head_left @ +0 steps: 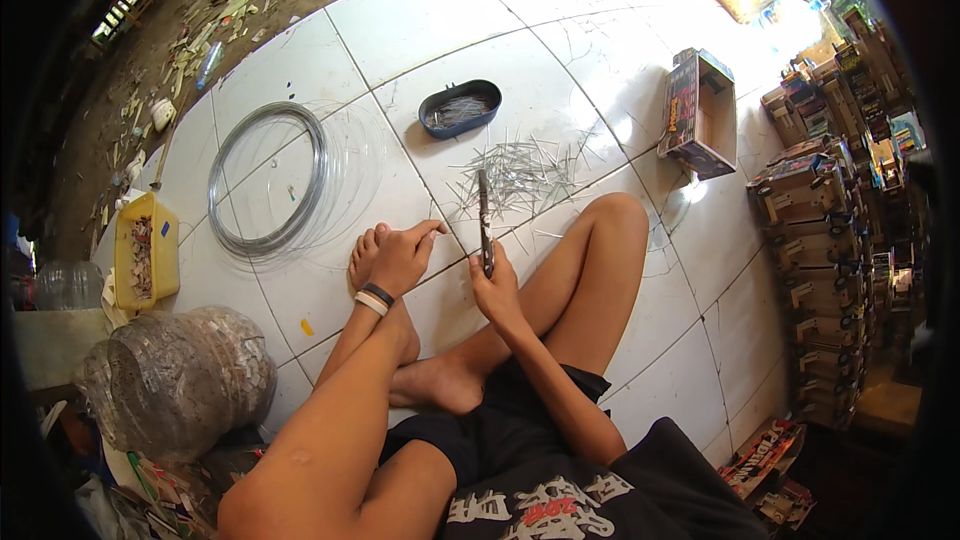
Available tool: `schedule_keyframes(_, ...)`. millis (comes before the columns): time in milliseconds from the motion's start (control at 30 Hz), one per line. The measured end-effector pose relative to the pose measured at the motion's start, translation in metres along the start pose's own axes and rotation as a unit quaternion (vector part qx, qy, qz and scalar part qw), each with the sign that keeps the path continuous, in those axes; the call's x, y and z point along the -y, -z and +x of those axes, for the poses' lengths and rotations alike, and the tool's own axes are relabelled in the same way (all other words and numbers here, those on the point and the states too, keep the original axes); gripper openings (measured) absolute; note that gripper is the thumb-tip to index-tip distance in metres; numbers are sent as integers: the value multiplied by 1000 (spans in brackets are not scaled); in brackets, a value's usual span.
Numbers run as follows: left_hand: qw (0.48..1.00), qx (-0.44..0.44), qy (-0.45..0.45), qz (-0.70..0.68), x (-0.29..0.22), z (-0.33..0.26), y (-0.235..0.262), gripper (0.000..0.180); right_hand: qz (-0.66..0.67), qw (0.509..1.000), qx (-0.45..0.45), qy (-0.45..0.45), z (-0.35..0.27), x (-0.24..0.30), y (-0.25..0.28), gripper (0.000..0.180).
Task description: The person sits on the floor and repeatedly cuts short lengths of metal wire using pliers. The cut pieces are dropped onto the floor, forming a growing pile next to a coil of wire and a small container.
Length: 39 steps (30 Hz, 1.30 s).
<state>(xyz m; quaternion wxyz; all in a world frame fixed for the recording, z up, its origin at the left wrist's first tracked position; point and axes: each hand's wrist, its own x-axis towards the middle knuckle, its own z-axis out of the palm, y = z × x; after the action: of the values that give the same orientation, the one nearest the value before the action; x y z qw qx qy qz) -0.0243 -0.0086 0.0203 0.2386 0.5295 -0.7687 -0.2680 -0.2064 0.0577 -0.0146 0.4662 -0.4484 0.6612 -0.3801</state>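
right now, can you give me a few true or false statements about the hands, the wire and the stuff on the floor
1. The right hand holds a pair of pliers pointing away from the person. True.
2. The left hand holds the coil of wire. False: the coil lies flat on the tiled floor, apart from that hand, whose fingers are pinched together near the foot.
3. The cut wire pieces lie scattered on the floor beyond the pliers. True.
4. The dark oval tray is empty. False: it holds thin wire pieces.
5. The yellow tub stands to the person's right. False: it is on the left.
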Motion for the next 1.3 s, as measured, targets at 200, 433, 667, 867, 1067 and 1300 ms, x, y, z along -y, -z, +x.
schedule_keyframes(200,1000,-1,-13,-13,-2,-1,0,22,42,998,45,1,0,-2,9,46)
schedule_keyframes(433,999,12,-6,-29,-3,1,2,24,-5,993,114,-17,2,-12,19,40)
schedule_keyframes(667,1000,20,6,-4,-5,1,3,24,38,998,49,6,1,-20,14,24)
schedule_keyframes(867,979,-7,-17,203,-6,-5,6,26,-31,995,91,-22,10,-28,18,42)
schedule_keyframes(1067,990,109,78,-33,7,9,0,26,11,994,102,-39,9,-31,18,39)
schedule_keyframes(1300,991,80,39,-104,24,8,-14,27,-11,996,88,-3,3,-8,20,44)
